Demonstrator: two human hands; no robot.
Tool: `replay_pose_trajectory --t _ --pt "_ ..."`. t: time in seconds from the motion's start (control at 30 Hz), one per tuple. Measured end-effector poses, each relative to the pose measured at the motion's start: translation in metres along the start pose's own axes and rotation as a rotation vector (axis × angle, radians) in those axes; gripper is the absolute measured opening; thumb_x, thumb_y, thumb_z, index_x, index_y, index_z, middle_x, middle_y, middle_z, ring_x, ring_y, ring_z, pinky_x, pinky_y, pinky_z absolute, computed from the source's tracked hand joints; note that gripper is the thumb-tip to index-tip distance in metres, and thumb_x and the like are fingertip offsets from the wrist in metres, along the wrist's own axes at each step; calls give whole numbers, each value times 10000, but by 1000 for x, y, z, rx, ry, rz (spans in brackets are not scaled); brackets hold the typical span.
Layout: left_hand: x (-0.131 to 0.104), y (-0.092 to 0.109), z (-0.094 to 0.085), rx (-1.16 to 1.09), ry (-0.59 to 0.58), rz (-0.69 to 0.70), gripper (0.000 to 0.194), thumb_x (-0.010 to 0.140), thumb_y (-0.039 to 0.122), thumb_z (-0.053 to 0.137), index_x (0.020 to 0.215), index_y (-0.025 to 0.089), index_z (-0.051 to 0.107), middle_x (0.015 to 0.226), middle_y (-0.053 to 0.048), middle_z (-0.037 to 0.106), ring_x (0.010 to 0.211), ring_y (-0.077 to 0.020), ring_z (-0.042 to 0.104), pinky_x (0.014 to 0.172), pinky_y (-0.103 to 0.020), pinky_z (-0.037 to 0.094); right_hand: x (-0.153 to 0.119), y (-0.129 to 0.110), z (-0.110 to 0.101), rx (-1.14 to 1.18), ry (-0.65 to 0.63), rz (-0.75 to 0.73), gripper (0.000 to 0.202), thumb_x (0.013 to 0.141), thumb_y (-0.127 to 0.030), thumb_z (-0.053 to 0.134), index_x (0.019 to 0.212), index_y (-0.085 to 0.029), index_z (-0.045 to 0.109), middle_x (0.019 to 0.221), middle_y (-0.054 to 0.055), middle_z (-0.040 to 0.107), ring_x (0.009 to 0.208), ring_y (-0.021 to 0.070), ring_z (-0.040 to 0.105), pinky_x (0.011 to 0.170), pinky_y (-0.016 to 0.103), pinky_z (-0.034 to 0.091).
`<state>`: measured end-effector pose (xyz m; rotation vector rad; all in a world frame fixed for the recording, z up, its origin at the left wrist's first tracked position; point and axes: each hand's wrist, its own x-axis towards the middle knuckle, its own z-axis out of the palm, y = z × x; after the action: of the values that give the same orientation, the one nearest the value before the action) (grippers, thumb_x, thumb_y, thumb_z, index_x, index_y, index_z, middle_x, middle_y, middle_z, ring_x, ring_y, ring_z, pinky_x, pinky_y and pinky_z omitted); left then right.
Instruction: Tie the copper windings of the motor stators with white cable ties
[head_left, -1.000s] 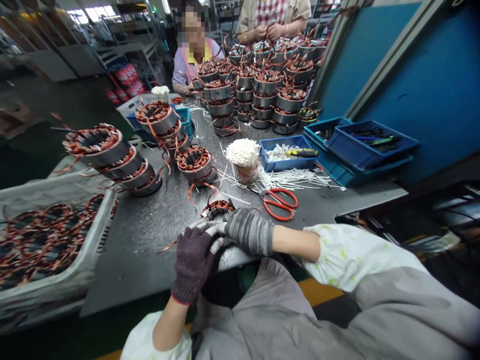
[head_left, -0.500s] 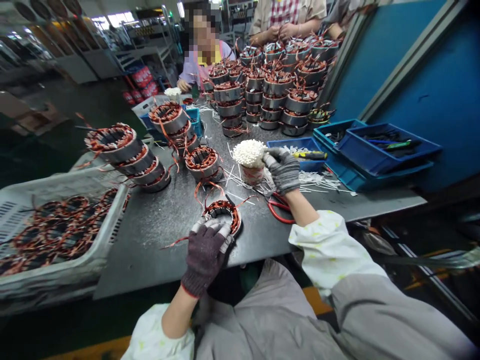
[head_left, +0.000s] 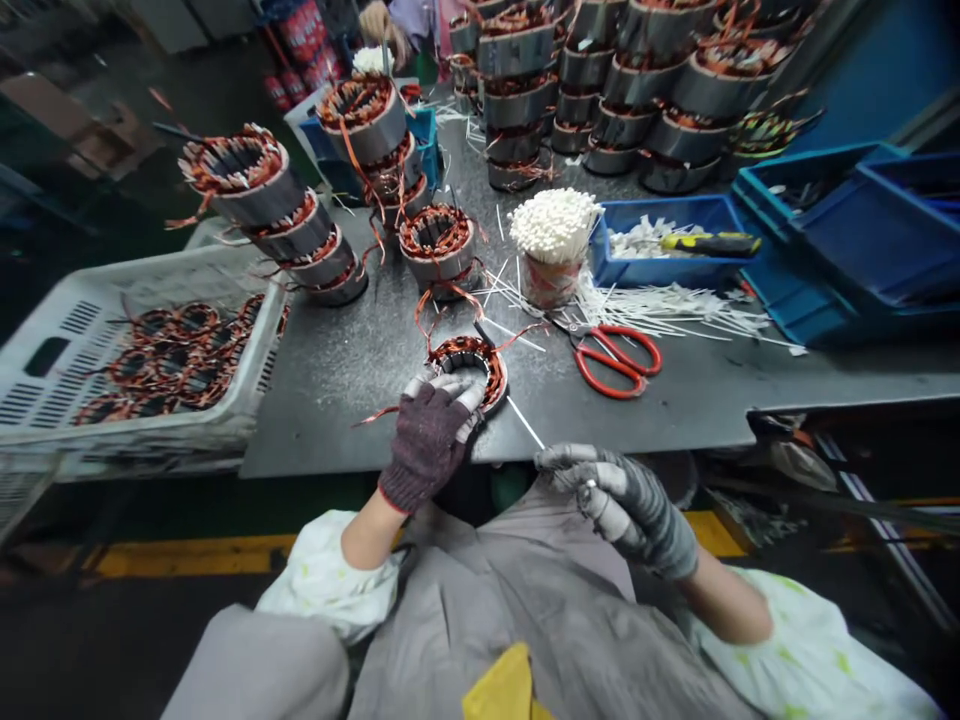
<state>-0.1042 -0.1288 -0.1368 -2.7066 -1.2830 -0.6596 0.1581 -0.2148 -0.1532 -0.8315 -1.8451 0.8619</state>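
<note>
My left hand (head_left: pixel 431 432), in a dark purple knitted glove with pale fingertips, grips the near left side of a motor stator (head_left: pixel 493 378). This steel ring with copper windings lies on the table, and loose copper leads stick out of it. In my right hand (head_left: pixel 619 500), gloved in striped grey, a thin white stick (head_left: pixel 525 422) is pinched. It points up and left, its far end close to the stator's right side. Beyond stands a cup (head_left: pixel 551 280) packed with white sticks (head_left: pixel 553 222). Red-handled scissors (head_left: pixel 615 360) lie to the right of the cup.
Stators stand stacked at the left (head_left: pixel 274 215) and back (head_left: pixel 517 90). A white crate (head_left: pixel 150 430) of wound stators is at the left. Loose white sticks (head_left: pixel 675 308) lie before a blue tray (head_left: pixel 637 270) holding a yellow-black tool (head_left: pixel 712 244). A co-worker's hand (head_left: pixel 384 32) shows behind.
My right hand has left the cup and come down toward me, now with a white stick in it. My left hand stays on the stator. The view has tilted down.
</note>
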Motion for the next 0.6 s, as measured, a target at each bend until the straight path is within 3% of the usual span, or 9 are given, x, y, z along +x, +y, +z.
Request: replay_pose_trajectory --t 0.13,0.23,0.33,0.4,0.47,0.53,0.6 --pt "1 7 3 14 31 -32 303 995 290 481 1214 190 663 1138 -107 726 1155 -275 626 1096 -495 393 2 2 11 -32 1 19 210 985 -161 465 1078 -221 643 1145 98 726 992 170 723 862 283 588" --pt "2 13 6 3 85 -69 297 997 283 497 1231 173 643 1154 -99 733 1154 -260 634 1125 -467 379 23 15 23 -29 20 -24 222 992 -180 455 1054 -223 664 1137 94 731 986 164 723 868 280 589" --pt "5 20 10 -19 184 -203 368 998 290 499 1325 139 581 1269 -126 695 1237 -268 597 1139 -452 373 48 29 34 55 76 -3 229 997 -273 479 1001 -224 703 1153 96 732 1033 186 711 922 330 581" --pt "8 24 12 -57 257 -323 423 981 328 540 1354 131 558 1301 -138 679 1265 -283 577 1113 -450 399 62 34 39 166 148 119 235 977 -357 530 956 -222 722 1076 86 753 986 197 719 897 349 589" --pt "11 27 13 -133 294 -379 363 970 344 569 1288 174 611 1233 -99 716 1212 -263 611 1088 -437 421 71 35 43 313 224 326 230 926 -431 611 936 -222 708 871 50 760 794 187 726 746 333 609" --pt "15 28 11 -187 292 -345 232 977 332 564 1148 225 680 1119 -43 756 1125 -225 654 1080 -423 424 75 32 43 433 292 511 262 849 -476 700 921 -226 670 676 -7 707 595 163 672 582 297 575" --pt "17 27 10 -192 291 -274 176 980 316 558 1044 244 706 1046 -19 769 1088 -206 666 1085 -426 414 77 29 42 465 339 578 303 789 -496 748 874 -227 639 589 -39 657 508 143 614 509 273 531"
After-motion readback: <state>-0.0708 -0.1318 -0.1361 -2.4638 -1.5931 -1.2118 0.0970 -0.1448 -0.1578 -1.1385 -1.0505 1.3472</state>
